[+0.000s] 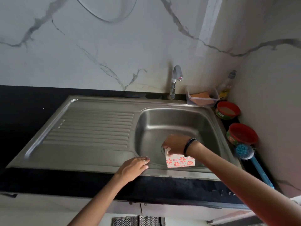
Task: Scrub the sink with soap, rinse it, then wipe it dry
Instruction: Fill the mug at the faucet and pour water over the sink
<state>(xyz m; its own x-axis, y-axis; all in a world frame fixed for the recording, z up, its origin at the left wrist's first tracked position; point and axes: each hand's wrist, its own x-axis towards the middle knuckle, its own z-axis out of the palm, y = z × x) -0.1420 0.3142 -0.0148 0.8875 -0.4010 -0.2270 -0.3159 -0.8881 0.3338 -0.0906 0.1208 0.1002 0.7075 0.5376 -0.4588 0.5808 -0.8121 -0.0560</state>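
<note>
A stainless steel sink with a ribbed drainboard on its left is set in a black counter. My right hand is down in the basin, over the drain, gripping a white cloth with red flowers. The cloth hangs against the near wall of the basin. My left hand rests on the sink's front rim at the basin's left corner, fingers lying fairly straight. The tap stands behind the basin with no water visible from it.
A clear tub holding an orange sponge sits right of the tap, with a bottle behind it. Two red-lidded soap tubs and a blue dish brush line the right edge by the wall.
</note>
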